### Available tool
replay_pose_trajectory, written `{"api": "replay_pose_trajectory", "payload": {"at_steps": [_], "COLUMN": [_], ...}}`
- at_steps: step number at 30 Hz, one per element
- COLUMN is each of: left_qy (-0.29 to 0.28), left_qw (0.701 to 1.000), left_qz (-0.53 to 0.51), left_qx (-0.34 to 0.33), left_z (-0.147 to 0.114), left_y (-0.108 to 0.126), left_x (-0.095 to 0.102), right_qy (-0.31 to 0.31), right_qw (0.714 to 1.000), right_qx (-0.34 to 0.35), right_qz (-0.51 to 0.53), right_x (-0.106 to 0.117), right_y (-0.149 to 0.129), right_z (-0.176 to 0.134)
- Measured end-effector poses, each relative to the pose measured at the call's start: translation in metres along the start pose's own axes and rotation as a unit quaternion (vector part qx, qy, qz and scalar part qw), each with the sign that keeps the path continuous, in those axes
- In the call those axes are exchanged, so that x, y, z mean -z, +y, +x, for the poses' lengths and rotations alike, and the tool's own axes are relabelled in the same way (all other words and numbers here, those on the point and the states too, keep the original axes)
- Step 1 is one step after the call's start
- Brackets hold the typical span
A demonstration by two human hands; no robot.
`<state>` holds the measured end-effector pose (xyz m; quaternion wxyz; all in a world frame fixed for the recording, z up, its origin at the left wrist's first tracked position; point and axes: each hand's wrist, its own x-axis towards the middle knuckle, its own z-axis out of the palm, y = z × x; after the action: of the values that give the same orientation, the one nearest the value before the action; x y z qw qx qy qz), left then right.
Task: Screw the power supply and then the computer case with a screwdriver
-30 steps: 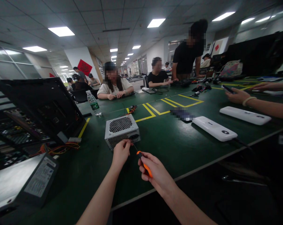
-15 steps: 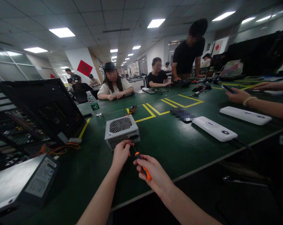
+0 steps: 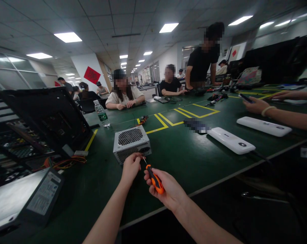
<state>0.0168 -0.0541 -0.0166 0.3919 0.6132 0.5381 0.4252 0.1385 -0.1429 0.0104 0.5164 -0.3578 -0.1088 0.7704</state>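
Observation:
A silver power supply (image 3: 132, 144) with a honeycomb grille on top stands on the green table in front of me. My left hand (image 3: 132, 166) is at its lower front edge, thumb and fingers pinched together near the screwdriver's tip; what lies between them is too small or hidden to make out. In my right hand (image 3: 166, 188) is an orange and black screwdriver (image 3: 155, 179), its fingers wrapped round the handle. The thin shaft points up and left toward the power supply's front face, ending beside my left fingertips.
At left stand an open computer case (image 3: 46, 118) and another power supply (image 3: 23, 200), with loose cables between. A water bottle (image 3: 102, 114) stands behind. Two white power banks (image 3: 231, 140) lie at right. Another person's hand (image 3: 255, 104) holds a phone. Other people sit or stand across the table.
The screwdriver's handle has turned in my right hand, so more of its orange and black side shows. My left hand keeps its place by the power supply.

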Motion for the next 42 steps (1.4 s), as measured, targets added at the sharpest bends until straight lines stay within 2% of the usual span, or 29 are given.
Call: {"api": "replay_pose_trajectory", "payload": {"at_steps": [3,9,13,25,31,36,40,42], "left_qy": [0.004,-0.007,-0.01,-0.043,-0.036,-0.03,-0.029,-0.028], "left_qw": [1.0,0.999,1.0,0.998,0.998,0.999,0.999,0.999], "left_qz": [0.007,0.038,0.023,-0.019,-0.045,-0.015,0.015,0.022], "left_qx": [-0.004,-0.009,-0.004,0.044,0.028,-0.002,-0.012,-0.014], "left_z": [0.0,-0.001,-0.003,-0.005,-0.004,-0.002,-0.001,0.0], "left_y": [-0.002,0.0,0.004,0.014,0.009,0.003,0.001,0.001], "left_x": [0.0,0.0,-0.001,-0.001,-0.001,-0.002,-0.002,-0.001], "right_qy": [-0.017,-0.028,-0.02,-0.013,-0.035,-0.055,-0.037,-0.027], "right_qw": [1.0,0.998,0.998,0.998,0.997,0.995,0.996,0.997], "right_qx": [-0.01,0.047,0.064,0.044,0.026,0.035,0.041,0.071], "right_qz": [0.001,-0.013,-0.001,0.045,0.06,0.072,0.068,0.034], "right_x": [0.002,0.004,0.003,0.0,0.002,0.001,0.0,0.0], "right_y": [-0.002,0.004,0.009,0.012,0.012,0.012,0.012,0.013], "right_z": [0.002,0.007,0.007,0.007,0.006,0.006,0.006,0.006]}}
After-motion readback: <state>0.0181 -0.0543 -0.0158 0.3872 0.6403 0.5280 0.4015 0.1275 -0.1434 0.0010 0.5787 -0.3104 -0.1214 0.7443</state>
